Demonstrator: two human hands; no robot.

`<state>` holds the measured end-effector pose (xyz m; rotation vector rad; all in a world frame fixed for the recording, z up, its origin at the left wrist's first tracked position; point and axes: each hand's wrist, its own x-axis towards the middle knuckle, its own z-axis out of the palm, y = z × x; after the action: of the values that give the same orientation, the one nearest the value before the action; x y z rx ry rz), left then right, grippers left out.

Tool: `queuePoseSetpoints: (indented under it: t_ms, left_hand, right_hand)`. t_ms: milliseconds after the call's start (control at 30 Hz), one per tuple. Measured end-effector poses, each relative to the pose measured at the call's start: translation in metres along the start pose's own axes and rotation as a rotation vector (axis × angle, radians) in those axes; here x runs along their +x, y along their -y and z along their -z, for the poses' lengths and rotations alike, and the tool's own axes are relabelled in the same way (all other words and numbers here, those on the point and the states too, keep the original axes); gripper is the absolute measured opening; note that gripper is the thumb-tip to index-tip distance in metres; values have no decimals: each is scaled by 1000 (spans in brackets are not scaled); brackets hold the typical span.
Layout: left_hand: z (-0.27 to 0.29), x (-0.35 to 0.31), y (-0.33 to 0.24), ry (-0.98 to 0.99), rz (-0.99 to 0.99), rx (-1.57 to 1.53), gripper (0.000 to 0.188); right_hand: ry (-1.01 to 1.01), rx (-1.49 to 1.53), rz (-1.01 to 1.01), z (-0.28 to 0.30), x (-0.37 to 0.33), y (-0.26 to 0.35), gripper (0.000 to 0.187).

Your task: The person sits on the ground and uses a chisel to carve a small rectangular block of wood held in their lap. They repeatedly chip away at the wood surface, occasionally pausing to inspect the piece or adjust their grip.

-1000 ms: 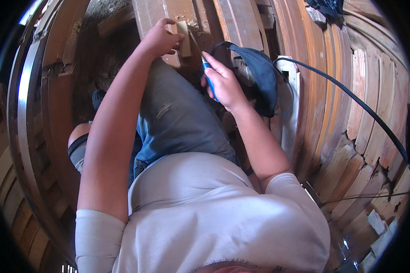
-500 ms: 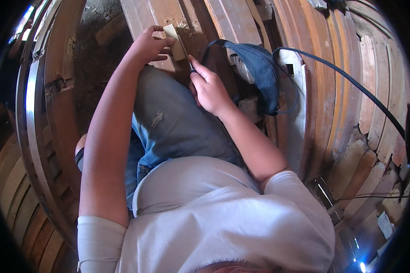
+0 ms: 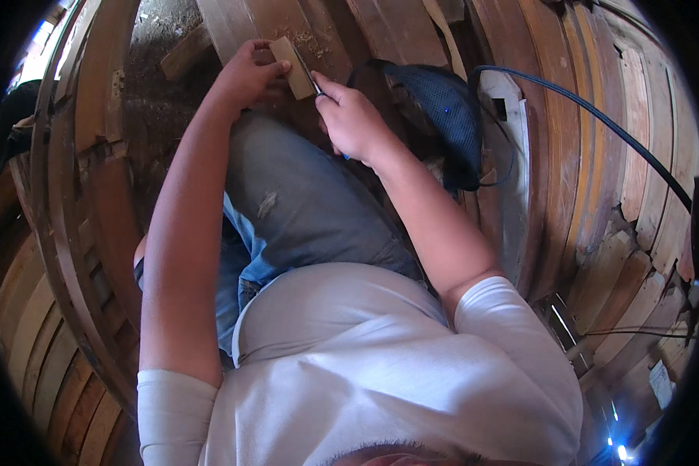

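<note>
My left hand [image 3: 248, 75] grips a small pale flat piece of wood [image 3: 293, 68] by its left edge, thumb on its face. In my right hand [image 3: 349, 116] is a thin-bladed knife-like tool [image 3: 309, 75]; its exact kind is hard to make out. Its narrow metal blade runs along the right edge of the wood, pointing away from me. My right fingers wrap round the handle, which is mostly hidden. Wood shavings [image 3: 309, 40] lie on the brown boards [image 3: 241, 23] just beyond the piece.
A dark blue mesh bag-like item [image 3: 443, 113] with a strap lies right of my right hand. A black cable [image 3: 590, 105] arcs over wooden planks [image 3: 547, 140] at the right. My jeans-clad leg [image 3: 295, 194] is beneath my hands. A loose wood offcut [image 3: 185, 53] rests at the upper left.
My right hand has moved slightly away from me and left, and the blade now reaches farther up along the wood's edge. The left hand still grips the wood, shifted a little.
</note>
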<state>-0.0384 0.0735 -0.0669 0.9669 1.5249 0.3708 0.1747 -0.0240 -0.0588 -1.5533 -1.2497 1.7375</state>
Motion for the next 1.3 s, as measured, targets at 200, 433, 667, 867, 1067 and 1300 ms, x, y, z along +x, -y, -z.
queuePoseSetpoints:
  t_ms: [200, 433, 667, 867, 1067, 1300]
  left_hand:
    - [0, -1, 2, 23, 3, -30, 72]
    - [-2, -4, -5, -10, 42, -16, 70]
    - [0, -9, -12, 15, 60, 12, 73]
    - [-4, -8, -17, -18, 69, 30, 77]
    - [-2, -12, -16, 3, 42, 25, 78]
    - [-8, -12, -12, -13, 41, 18, 74]
  right_hand:
    - [17, -30, 1, 7, -8, 0, 57]
    - [-2, -96, 23, 12, -16, 1, 56]
    - [-52, -153, 149, 9, -11, -5, 54]
    - [-4, -154, 46, 10, -1, 2, 55]
    - [-42, -142, 158, 12, -22, -8, 55]
    - [-63, -223, 165, 8, -7, -5, 53]
